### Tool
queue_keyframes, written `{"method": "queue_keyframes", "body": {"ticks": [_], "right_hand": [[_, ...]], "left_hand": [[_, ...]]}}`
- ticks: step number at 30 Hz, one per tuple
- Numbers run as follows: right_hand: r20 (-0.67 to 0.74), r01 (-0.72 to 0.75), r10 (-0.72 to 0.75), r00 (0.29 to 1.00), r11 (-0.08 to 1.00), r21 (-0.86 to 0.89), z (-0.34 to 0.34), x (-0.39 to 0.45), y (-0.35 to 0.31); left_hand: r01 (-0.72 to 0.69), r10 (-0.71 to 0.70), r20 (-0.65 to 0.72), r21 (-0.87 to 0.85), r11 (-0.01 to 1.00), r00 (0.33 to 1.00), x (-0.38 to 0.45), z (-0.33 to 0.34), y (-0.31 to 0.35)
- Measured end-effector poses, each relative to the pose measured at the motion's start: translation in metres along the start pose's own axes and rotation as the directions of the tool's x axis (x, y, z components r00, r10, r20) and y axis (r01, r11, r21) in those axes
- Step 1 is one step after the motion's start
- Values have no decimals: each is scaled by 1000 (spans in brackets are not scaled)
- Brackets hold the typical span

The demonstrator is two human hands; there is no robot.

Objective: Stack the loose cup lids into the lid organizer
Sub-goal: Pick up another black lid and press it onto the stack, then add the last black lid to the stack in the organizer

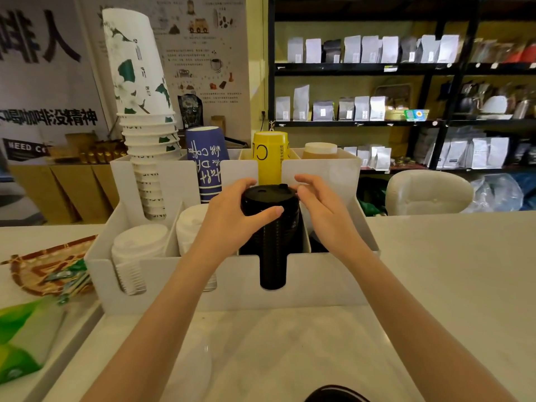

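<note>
Head cam, only view I've got: both my hands are up at the white lid organizer point(319, 282), which sits on the pale surface point(435, 271) w/ its slotted front wall facing me. My left hand point(232, 216) is wrapped round the top of the black lid stack point(272, 227), thumb across the near side, fingers round the back, so it's closed on the stack to keep it from tipping while it goes in. My right hand point(324, 207) is spread and relaxed, fingertips just at the right edge of the top lid, holding nothing; I'd say it's there as a guide, keeping the pile square against the divider. The stack stands upright in the third compartment from the left, its lower part showing thru the front slot, which is why the slot's there: you see the fill level and can pinch lids out. White lids point(136, 250) already fill the leftmost bay, and a 2nd white pile point(191, 224) sits next to it, partly behind my wrist. The rightmost bay looks dark inside, poss. more black lids, can't tell. Behind, the paper cups point(145, 111) stand in the back row, plus a blue cup point(206, 166) and a yellow cup point(271, 158). Something dark and rounded point(336, 394) shows at the bottom edge, maybe a loose lid. Judging by this, the black pile is nearly seated; a press down next.
</note>
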State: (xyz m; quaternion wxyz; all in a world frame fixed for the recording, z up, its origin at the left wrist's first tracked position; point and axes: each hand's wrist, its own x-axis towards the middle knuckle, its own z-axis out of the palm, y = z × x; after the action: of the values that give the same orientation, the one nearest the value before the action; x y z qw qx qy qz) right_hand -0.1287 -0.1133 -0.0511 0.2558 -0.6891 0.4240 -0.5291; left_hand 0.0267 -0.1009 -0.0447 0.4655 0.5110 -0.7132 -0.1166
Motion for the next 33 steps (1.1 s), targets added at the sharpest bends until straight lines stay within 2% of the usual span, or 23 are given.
{"method": "queue_keyframes", "body": {"ticks": [21,26,30,33], "right_hand": [[25,-14,16,1000,996,-86,-2,-10,1],[22,-44,45,999,997,-64,-7,-20,-5],[2,-73,74,997,994,-84,-19,-35,-5],[-4,-93,93,996,990,-106,-31,-53,-6]], "left_hand": [[11,-18,106,64,998,994,-4,-2,7],[-1,-27,134,207,978,991,-4,-1,11],[-101,95,43,162,982,995,-17,-6,30],[-200,198,30,90,976,980,-32,-12,48]]}}
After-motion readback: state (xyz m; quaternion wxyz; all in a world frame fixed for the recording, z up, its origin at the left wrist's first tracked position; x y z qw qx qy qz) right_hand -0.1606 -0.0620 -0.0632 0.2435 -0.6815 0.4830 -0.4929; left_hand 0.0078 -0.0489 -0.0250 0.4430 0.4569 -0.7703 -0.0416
